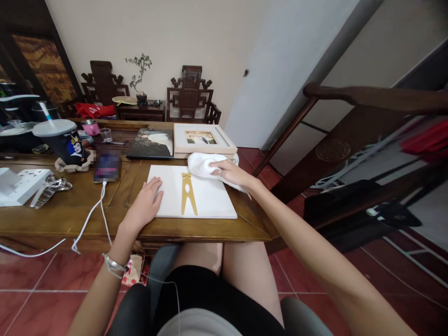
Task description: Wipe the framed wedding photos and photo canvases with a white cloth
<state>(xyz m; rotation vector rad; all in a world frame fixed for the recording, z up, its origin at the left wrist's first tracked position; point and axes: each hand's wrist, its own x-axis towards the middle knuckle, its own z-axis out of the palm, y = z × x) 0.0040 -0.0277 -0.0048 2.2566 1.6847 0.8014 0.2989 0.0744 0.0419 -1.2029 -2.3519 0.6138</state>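
Note:
A white rectangular board or album (210, 200) lies on the wooden table, with a gold figure (188, 192) with a small animal-like head and two long legs on its face. My left hand (151, 198) rests flat on the left edge of the white board, fingers stretched out and holding nothing. Over at the far right corner, my right hand (229, 171) grips a bunched white cloth (201, 164) and presses it down on the board. Part of the cloth hangs past the right edge, and some of my right fingers are hidden in it.
Behind the board are a framed photo (203, 139) and a dark picture panel (151, 142). At left stand a phone (107, 168) on a white cable, a lidded cup (72, 144), a power strip (24, 184) and a clear hair claw (51, 189). A wooden chair (332, 144) is at right.

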